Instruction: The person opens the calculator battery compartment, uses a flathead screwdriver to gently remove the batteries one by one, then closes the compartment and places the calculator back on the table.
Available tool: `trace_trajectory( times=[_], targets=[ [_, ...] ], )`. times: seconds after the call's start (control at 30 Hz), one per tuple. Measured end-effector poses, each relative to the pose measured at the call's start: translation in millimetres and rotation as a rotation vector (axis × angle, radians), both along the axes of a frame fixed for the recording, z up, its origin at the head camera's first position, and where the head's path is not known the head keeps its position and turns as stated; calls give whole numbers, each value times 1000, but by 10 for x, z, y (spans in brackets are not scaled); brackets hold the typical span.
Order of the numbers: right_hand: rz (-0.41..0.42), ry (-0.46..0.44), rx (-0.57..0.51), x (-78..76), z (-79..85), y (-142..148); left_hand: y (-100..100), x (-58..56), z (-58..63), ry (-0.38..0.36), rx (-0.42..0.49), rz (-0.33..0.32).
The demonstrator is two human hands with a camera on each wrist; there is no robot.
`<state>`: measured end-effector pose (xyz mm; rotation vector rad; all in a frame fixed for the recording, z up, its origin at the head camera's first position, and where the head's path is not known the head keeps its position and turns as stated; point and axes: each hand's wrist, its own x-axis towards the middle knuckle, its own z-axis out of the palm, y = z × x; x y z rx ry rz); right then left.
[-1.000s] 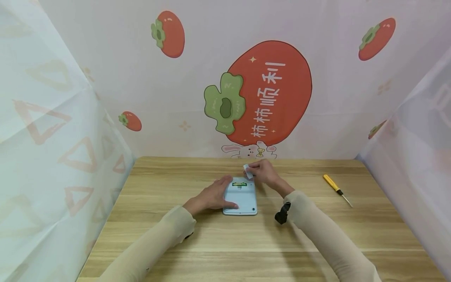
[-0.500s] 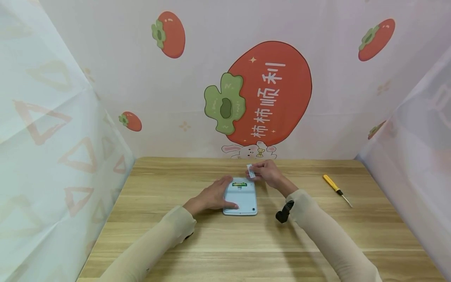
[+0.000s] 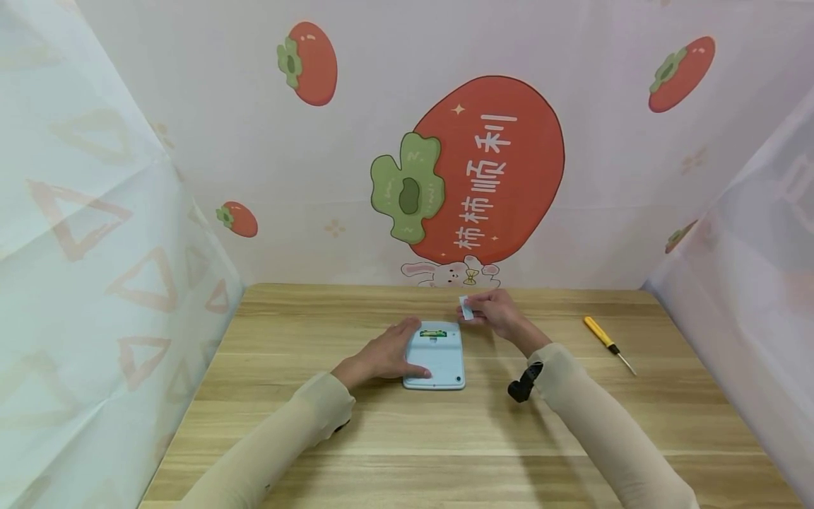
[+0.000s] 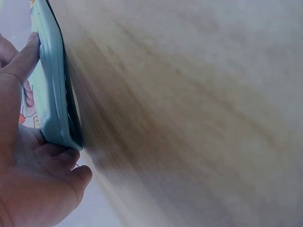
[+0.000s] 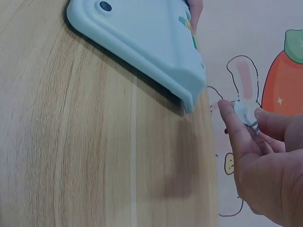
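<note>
A light-blue calculator point(image 3: 439, 360) lies face down on the table, its battery compartment open with a green battery point(image 3: 433, 334) inside. My left hand point(image 3: 388, 351) holds the calculator from the left. In the left wrist view its thumb point(image 4: 29, 59) lies on the back, and the other fingers bend against the far end. To the right of the calculator's far corner, my right hand point(image 3: 499, 311) pinches a small pale-blue battery cover point(image 3: 466, 308) between thumb and fingers. In the right wrist view the battery cover point(image 5: 245, 112) is held up, apart from the calculator.
A screwdriver point(image 3: 600, 334) with a yellow handle lies at the right of the wooden table point(image 3: 407, 438). Behind the table's far edge hangs a backdrop point(image 3: 356, 177) printed with persimmons. White sheets with patterns close off the left and right sides.
My right hand has drawn the battery cover to the right, away from the calculator's far end. My left hand has stayed on the calculator.
</note>
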<state>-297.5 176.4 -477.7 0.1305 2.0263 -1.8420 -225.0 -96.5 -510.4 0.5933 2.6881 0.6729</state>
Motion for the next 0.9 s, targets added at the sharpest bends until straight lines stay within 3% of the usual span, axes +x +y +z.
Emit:
trace_trajectory(
  times=[0.9],
  targets=[
    [-51,10,25,2,-1,518,9,-1,-8,12,-2,-10]
  ],
)
